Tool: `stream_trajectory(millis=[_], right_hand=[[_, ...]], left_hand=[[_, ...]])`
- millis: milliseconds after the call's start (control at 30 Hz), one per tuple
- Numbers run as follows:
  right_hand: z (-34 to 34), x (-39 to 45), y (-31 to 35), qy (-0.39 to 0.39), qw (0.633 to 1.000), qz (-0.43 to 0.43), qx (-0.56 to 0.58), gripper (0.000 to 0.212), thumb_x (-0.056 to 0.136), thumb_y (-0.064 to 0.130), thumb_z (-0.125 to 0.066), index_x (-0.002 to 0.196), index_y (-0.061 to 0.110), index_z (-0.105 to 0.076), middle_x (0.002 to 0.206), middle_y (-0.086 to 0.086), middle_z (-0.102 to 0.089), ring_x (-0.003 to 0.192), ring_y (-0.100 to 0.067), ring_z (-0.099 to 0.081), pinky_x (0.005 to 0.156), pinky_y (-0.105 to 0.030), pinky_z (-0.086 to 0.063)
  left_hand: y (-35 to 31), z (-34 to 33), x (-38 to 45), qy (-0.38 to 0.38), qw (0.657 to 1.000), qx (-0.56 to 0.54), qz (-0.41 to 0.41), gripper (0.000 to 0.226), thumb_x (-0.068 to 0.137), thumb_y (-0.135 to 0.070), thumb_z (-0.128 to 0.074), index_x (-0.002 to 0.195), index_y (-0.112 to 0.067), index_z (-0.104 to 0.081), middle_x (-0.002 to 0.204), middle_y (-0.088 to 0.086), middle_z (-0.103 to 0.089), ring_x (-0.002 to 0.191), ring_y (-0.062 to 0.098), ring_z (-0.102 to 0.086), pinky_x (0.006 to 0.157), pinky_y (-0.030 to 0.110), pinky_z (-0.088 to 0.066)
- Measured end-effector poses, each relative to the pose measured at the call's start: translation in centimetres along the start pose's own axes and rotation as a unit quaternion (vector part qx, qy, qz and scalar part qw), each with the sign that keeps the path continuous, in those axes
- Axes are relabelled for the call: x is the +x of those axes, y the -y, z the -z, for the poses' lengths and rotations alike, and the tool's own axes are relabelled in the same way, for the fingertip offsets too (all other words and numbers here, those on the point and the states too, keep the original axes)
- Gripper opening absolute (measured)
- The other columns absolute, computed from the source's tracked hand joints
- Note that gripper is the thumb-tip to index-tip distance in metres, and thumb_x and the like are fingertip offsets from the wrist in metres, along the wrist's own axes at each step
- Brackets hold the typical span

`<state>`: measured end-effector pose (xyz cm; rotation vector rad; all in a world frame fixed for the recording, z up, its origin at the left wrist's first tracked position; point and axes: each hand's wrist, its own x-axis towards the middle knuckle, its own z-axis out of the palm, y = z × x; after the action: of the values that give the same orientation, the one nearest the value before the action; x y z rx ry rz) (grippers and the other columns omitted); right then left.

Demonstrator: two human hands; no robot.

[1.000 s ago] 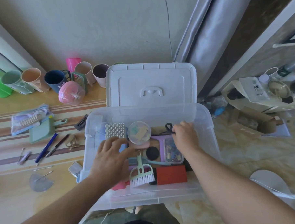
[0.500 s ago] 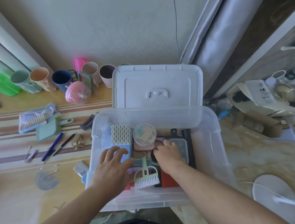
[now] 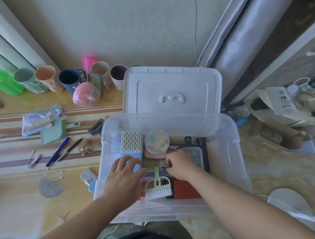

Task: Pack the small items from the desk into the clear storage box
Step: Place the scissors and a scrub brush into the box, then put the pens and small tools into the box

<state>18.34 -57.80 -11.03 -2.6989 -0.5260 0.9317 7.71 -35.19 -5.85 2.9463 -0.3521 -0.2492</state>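
Fingers point(image 3: 170, 161) of the right hand point(image 3: 180, 164) curl down among the packed goods at the middle of the clear storage box point(image 3: 226, 152), pinching a small dark item point(image 3: 165, 167) too small to identify, while the left hand point(image 3: 124, 173) rests with fingers spread and relaxed on a pale blue block point(image 3: 135, 161) just beside it, gripping nothing. The box stands at the near edge of the surface point(image 3: 21, 197), its white lid point(image 3: 171, 90) propped upright behind it. Inside lie a white honeycomb-patterned holder point(image 3: 131, 141), a round clear container point(image 3: 156, 142), a mint-green hand brush point(image 3: 158, 187) with white bristles, a red block point(image 3: 186, 189) against the near wall, and a clear lidded case point(image 3: 196, 153) beside a black bar point(image 3: 202, 148). Left of the box, several small things lie loose on the surface: a green dustpan point(image 3: 53, 133), a zip pouch point(image 3: 43, 120), a blue pen point(image 3: 58, 150), a dark pen point(image 3: 69, 150), a black comb point(image 3: 95, 128), a beige hair claw point(image 3: 85, 148) and a clear protractor point(image 3: 50, 188). A row of cups point(image 3: 69, 81) lines the wall, with a pink ball-shaped container point(image 3: 86, 94) in front of them.
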Motion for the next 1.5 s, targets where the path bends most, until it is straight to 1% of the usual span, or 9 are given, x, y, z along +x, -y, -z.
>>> stream_trajectory(millis=[100, 200, 567, 767, 967, 1100, 1267, 1400, 1500], right_hand=[[1.9, -1.9, -2.0, -0.092, 0.992, -0.016, 0.082, 0.020, 0.084, 0.020, -0.072, 0.079, 0.030, -0.056, 0.086, 0.011, -0.061, 0.079, -0.018, -0.059, 0.073, -0.038, -0.053], [2.6, -3.4, -4.7, -0.176, 0.983, -0.040, 0.022, 0.022, 0.079, 0.013, -0.071, 0.078, 0.022, -0.051, 0.086, 0.005, -0.055, 0.076, -0.023, -0.053, 0.061, -0.036, -0.039], [-0.3, -3.7, -7.2, -0.104, 0.991, -0.080, 0.017, 0.031, 0.082, 0.044, -0.084, 0.086, 0.029, -0.057, 0.104, 0.006, -0.040, 0.089, -0.019, -0.048, 0.073, -0.033, -0.043], [-0.3, -3.6, -7.9, -0.146, 0.985, -0.093, 0.015, 0.034, 0.080, 0.032, -0.084, 0.089, 0.024, -0.052, 0.106, 0.006, -0.048, 0.093, -0.023, -0.054, 0.072, -0.033, -0.040], [1.0, -3.7, -6.4, -0.153, 0.981, -0.119, 0.017, 0.049, 0.076, 0.037, -0.085, 0.108, 0.026, -0.050, 0.117, -0.001, -0.050, 0.097, -0.026, -0.057, 0.079, -0.041, -0.054], [3.7, -3.0, -0.5, -0.267, 0.961, -0.004, 0.073, 0.041, 0.078, 0.022, -0.081, 0.114, 0.016, -0.062, 0.119, -0.007, -0.056, 0.109, -0.034, -0.057, 0.090, -0.043, -0.052], [7.2, -0.1, 13.5, -0.331, 0.919, 0.188, 0.104, 0.037, 0.079, 0.011, -0.075, 0.114, 0.010, -0.062, 0.124, -0.009, -0.056, 0.118, -0.030, -0.054, 0.101, -0.039, -0.047], [6.0, 3.8, 24.1, -0.301, 0.906, 0.276, 0.106, 0.039, 0.078, 0.009, -0.073, 0.115, 0.012, -0.063, 0.120, -0.008, -0.057, 0.111, -0.029, -0.056, 0.099, -0.039, -0.049], [3.3, 7.0, 30.6, -0.160, 0.962, 0.201, 0.092, 0.047, 0.084, 0.019, -0.070, 0.130, 0.020, -0.059, 0.129, -0.003, -0.049, 0.120, -0.026, -0.051, 0.096, -0.039, -0.048]], left_hand=[[-0.3, 0.1, 0.6, 0.021, 1.000, -0.018, 0.002, 0.037, 0.069, -0.038, -0.085, 0.104, -0.032, -0.074, 0.119, 0.001, -0.065, 0.118, 0.034, -0.056, 0.095, 0.051, -0.050], [-0.7, 0.0, 1.0, 0.015, 0.999, -0.033, -0.005, 0.041, 0.070, -0.038, -0.085, 0.109, -0.033, -0.072, 0.116, -0.001, -0.065, 0.115, 0.032, -0.056, 0.093, 0.048, -0.050], [-1.7, -0.8, 1.2, 0.047, 0.999, -0.018, -0.009, 0.039, 0.080, -0.048, -0.075, 0.118, -0.043, -0.066, 0.128, -0.009, -0.059, 0.125, 0.025, -0.047, 0.102, 0.044, -0.045], [-2.0, -0.9, 1.1, 0.043, 0.999, -0.017, -0.022, 0.038, 0.082, -0.049, -0.075, 0.118, -0.044, -0.066, 0.131, -0.010, -0.058, 0.127, 0.024, -0.045, 0.104, 0.044, -0.045], [-1.4, 0.5, 1.2, 0.001, 0.998, -0.053, -0.020, 0.046, 0.083, -0.042, -0.070, 0.127, -0.042, -0.058, 0.132, -0.008, -0.055, 0.127, 0.025, -0.044, 0.107, 0.044, -0.042], [1.1, 3.8, 1.3, -0.108, 0.989, -0.097, 0.001, 0.051, 0.078, -0.029, -0.070, 0.127, -0.034, -0.058, 0.130, 0.000, -0.054, 0.123, 0.030, -0.047, 0.101, 0.044, -0.042], [11.0, 5.9, -0.6, -0.184, 0.949, -0.185, 0.176, 0.046, 0.083, -0.033, -0.067, 0.129, -0.034, -0.058, 0.135, 0.000, -0.050, 0.124, 0.028, -0.045, 0.107, 0.045, -0.037], [19.9, 3.1, -4.9, -0.115, 0.916, -0.222, 0.315, 0.047, 0.083, -0.031, -0.066, 0.129, -0.032, -0.059, 0.132, 0.001, -0.049, 0.124, 0.031, -0.043, 0.108, 0.047, -0.038], [25.4, 1.2, -8.6, -0.023, 0.910, -0.201, 0.363, 0.053, 0.082, -0.030, -0.069, 0.133, -0.033, -0.056, 0.133, 0.002, -0.045, 0.127, 0.033, -0.040, 0.111, 0.047, -0.036]])
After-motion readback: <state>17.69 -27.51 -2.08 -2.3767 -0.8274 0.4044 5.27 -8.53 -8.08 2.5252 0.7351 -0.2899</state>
